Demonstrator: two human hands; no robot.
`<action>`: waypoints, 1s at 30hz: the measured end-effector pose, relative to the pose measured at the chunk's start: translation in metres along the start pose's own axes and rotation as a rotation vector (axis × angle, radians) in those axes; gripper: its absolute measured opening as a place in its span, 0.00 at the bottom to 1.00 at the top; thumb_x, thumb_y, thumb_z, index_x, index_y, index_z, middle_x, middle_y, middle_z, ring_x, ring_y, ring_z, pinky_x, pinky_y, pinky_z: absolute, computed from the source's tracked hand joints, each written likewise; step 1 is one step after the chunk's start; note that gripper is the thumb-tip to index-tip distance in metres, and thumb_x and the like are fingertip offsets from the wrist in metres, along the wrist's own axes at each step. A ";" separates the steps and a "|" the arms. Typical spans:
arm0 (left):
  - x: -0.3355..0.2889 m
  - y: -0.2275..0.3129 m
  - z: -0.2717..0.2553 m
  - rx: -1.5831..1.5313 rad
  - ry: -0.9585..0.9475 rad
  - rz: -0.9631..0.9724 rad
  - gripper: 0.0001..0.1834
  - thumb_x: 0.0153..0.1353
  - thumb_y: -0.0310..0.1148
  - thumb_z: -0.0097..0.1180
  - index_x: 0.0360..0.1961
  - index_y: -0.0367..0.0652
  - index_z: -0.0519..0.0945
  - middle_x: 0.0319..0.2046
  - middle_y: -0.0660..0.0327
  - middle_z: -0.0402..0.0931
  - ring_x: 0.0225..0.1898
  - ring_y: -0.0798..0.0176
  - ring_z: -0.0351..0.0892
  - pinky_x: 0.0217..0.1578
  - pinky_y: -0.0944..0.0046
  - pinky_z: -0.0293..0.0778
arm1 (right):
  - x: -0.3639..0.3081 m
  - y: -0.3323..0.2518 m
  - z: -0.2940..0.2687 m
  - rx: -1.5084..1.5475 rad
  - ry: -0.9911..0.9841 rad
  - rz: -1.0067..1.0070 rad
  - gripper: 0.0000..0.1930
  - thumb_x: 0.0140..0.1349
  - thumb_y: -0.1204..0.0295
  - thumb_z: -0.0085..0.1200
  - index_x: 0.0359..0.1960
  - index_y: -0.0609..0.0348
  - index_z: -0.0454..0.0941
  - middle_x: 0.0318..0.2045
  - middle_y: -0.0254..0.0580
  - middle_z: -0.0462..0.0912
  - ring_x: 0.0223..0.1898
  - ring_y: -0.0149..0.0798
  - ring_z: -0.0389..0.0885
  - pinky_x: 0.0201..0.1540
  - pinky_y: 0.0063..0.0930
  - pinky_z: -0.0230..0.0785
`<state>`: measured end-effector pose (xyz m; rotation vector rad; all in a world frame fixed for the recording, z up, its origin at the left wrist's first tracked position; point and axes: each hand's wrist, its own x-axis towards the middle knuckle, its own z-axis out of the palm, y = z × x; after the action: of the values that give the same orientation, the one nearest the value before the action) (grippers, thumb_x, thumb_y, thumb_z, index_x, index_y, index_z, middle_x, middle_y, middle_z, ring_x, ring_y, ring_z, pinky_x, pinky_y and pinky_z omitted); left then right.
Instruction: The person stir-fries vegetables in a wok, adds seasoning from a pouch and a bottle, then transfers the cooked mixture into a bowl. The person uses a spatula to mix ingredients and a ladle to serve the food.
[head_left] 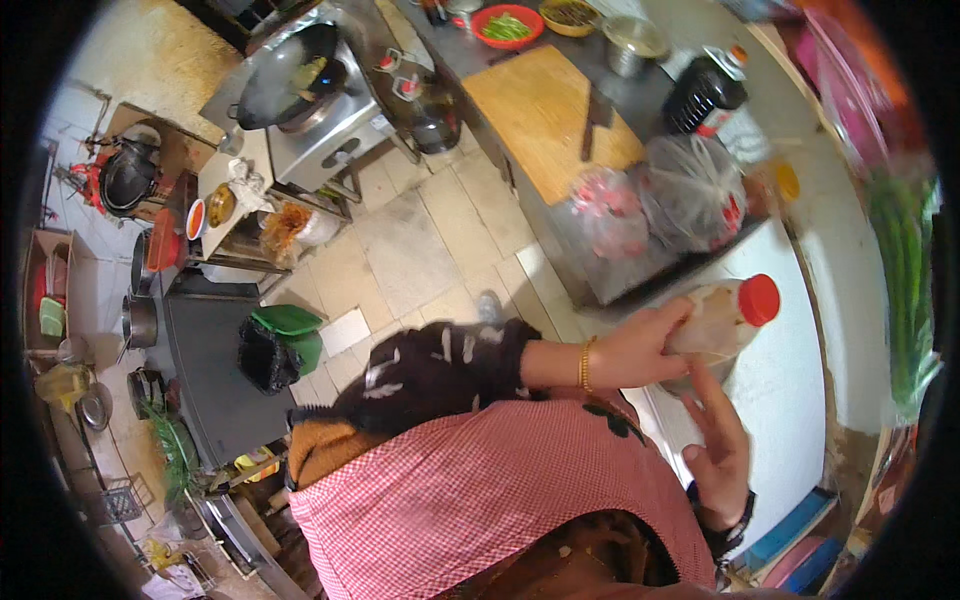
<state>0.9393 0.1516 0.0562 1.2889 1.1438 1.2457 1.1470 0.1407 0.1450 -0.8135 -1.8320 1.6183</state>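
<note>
Your left hand (pixel 640 345) is wrapped around a clear jar (pixel 705 325) with a red lid (pixel 759 299), its fingers pressed against the jar's side; the jar is tilted, nearer to you than the wooden cutting board (pixel 530 100) and off to its right. Your right hand (pixel 722 455), farther still to the near right of the board, has its fingers stretched toward the jar's underside and its thumb held apart; you cannot tell from here whether the fingertips touch. Below both hands, also to the board's near right, is a white surface (pixel 785 400). Two filled plastic bags, one pinkish (pixel 608 215) and one clear (pixel 697 190), stand just beside the board's near end on the dark tabletop (pixel 640 100). A knife (pixel 587 145) lies on the board itself, toward its right edge. A large bottle (pixel 705 95) of dark liquid stands to the board's right, while a red bowl (pixel 506 40) of chopped greens sits near its far end. Well apart, left of the board, you have a black wok (pixel 275 85) on a stove (pixel 330 130).
</note>
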 end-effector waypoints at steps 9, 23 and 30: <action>-0.050 -0.026 -0.188 0.467 0.305 0.148 0.26 0.53 0.47 0.65 0.44 0.40 0.74 0.30 0.47 0.78 0.34 0.41 0.79 0.34 0.49 0.71 | 0.233 -0.003 0.116 -0.949 0.146 -0.008 0.16 0.51 0.69 0.67 0.39 0.62 0.79 0.25 0.45 0.80 0.24 0.41 0.78 0.31 0.31 0.72; -0.101 -0.017 -0.315 0.158 0.593 -0.103 0.25 0.48 0.44 0.73 0.39 0.37 0.79 0.28 0.52 0.77 0.28 0.58 0.78 0.33 0.62 0.74 | 0.374 -0.009 0.226 -0.905 -0.605 -0.579 0.17 0.47 0.65 0.68 0.36 0.59 0.78 0.32 0.49 0.81 0.35 0.51 0.80 0.36 0.39 0.72; -0.080 -0.023 -0.377 0.157 0.601 -0.070 0.16 0.53 0.32 0.71 0.37 0.37 0.78 0.26 0.66 0.75 0.29 0.76 0.70 0.31 0.69 0.71 | 0.460 -0.014 0.240 -0.616 -0.979 -0.687 0.22 0.54 0.76 0.60 0.53 0.56 0.77 0.55 0.48 0.75 0.55 0.54 0.73 0.57 0.43 0.66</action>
<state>0.5601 0.0864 0.0280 0.9932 1.7218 1.5673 0.6625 0.3279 0.1382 0.5424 -2.8932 1.0145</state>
